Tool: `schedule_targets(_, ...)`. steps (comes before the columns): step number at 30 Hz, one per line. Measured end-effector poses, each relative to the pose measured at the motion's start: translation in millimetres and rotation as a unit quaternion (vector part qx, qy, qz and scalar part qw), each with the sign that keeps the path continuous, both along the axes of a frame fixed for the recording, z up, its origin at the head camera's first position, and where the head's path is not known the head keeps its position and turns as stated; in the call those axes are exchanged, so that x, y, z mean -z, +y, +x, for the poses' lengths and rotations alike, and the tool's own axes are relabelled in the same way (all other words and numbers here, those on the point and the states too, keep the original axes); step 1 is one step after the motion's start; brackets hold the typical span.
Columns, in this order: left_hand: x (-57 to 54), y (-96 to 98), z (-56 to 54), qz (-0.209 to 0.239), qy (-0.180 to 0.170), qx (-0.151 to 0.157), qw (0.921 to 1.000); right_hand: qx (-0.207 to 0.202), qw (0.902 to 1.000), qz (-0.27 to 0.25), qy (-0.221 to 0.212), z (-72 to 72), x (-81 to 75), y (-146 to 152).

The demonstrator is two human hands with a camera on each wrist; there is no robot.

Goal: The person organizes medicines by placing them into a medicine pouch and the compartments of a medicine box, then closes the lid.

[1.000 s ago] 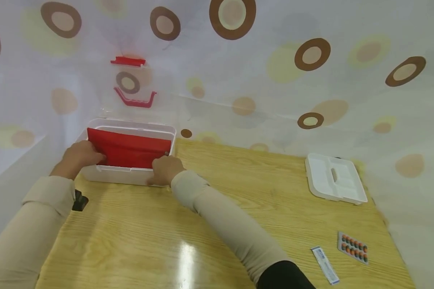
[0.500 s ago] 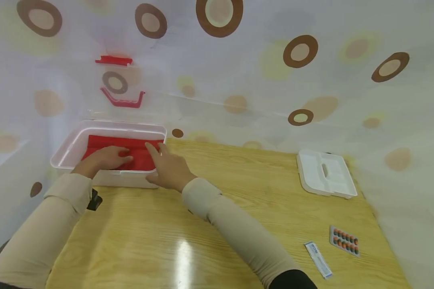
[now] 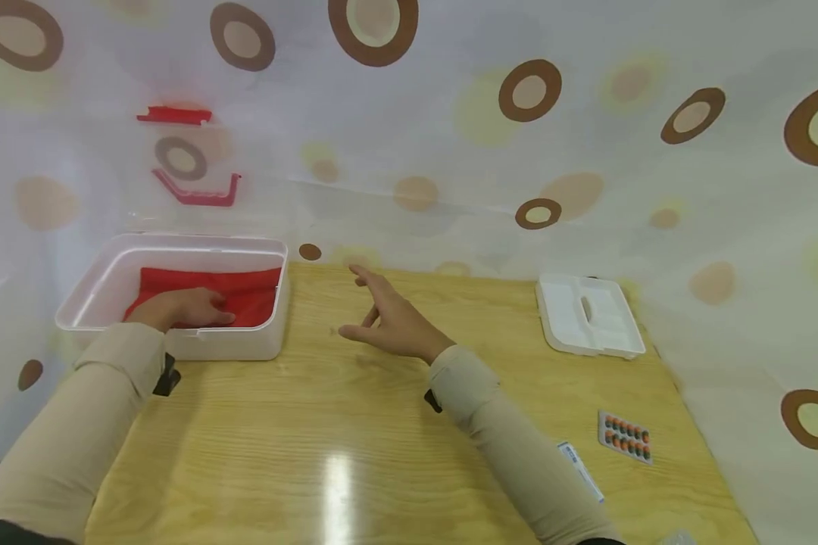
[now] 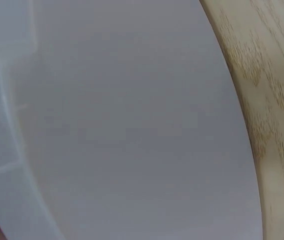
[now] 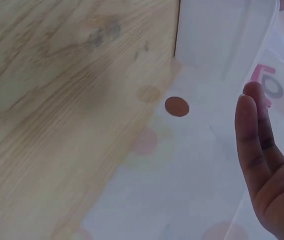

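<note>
A white plastic box (image 3: 245, 344) stands at the back left with its clear lid raised against the backdrop. Inside lies a red cloth-like pouch (image 3: 252, 291), flat on the bottom. My left hand (image 3: 191, 306) reaches over the front wall and rests on the pouch, its fingers bent slightly downward and partly hidden. The left wrist view is filled by the box's white wall (image 4: 142, 125). To the right of the box, my right hand (image 3: 398, 322) hovers over the table with its fingers extended and holding nothing; its straight fingers also show in the right wrist view.
A white divided tray (image 3: 586, 322) lies at the back right of the wooden table (image 3: 266, 446). Nearer are a blister pack of orange-and-green capsules (image 3: 625, 437) and a slim white-and-blue packet (image 3: 582, 471), partly behind the right sleeve. Patterned cloth (image 3: 416, 136) borders the table.
Both hands held the upright red pouch at the box; it now lies flat inside. My right hand has left the box toward the right, while my left stays on the pouch. The view turned right.
</note>
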State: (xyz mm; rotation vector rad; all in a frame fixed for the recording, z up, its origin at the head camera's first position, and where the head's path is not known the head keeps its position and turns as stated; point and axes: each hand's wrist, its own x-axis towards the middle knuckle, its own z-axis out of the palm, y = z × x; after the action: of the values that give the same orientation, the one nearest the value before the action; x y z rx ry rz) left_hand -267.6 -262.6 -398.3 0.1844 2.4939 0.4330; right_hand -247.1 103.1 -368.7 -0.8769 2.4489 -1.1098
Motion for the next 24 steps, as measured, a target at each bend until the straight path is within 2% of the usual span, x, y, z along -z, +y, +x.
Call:
schedule_targets(4, -4.5, 4.1, 0.2, -0.006, 0.016, -0.005, 0.9998, 0.033, 0.9993, 0.011, -0.012, 4.0, 10.1, 32.7)
schedule_targets(9, -23.7, 15.6, 13.1, 0.007, 0.086, -0.049, 0.9951, 0.084, 0.9951, 0.041, -0.032, 15.1, 25.0, 88.4)
schedule_targets(12, -38.2, 35.8, 24.3, 0.024, 0.149, -0.08, 0.9852, 0.116, 0.9909, 0.058, -0.038, 22.9, 30.1, 125.1)
schedule_targets(14, -45.1, 56.6, 32.0, 0.041, 0.202, -0.094, 0.9739, 0.136, 0.9878, 0.065, -0.04, 27.8, 32.2, 147.8)
schedule_targets(15, -46.7, 68.2, 35.5, 0.051, 0.237, -0.096, 0.9653, 0.145, 0.9864, 0.069, -0.038, 29.7, 33.3, 158.3)
schedule_targets(18, -43.4, 107.5, 42.9, 0.085, 0.342, -0.085, 0.9319, 0.17, 0.9814, 0.083, -0.032, 34.7, 36.4, 186.4)
schedule_targets(20, -35.4, 137.0, 46.7, 0.108, 0.384, -0.069, 0.9144, 0.182, 0.9781, 0.098, -0.028, 38.2, 38.4, 202.9)
schedule_targets(21, -29.9, 152.1, 48.2, 0.119, 0.394, -0.06, 0.9094, 0.188, 0.976, 0.108, -0.023, 39.6, 39.5, 210.8)
schedule_targets(22, -23.8, 167.5, 49.3, 0.13, 0.393, -0.05, 0.9089, 0.195, 0.9737, 0.117, -0.018, 41.1, 40.6, 218.8)
schedule_targets(24, -10.6, 197.7, 51.3, 0.154, 0.369, -0.034, 0.9158, 0.215, 0.967, 0.137, -0.005, 43.5, 42.9, 235.6)
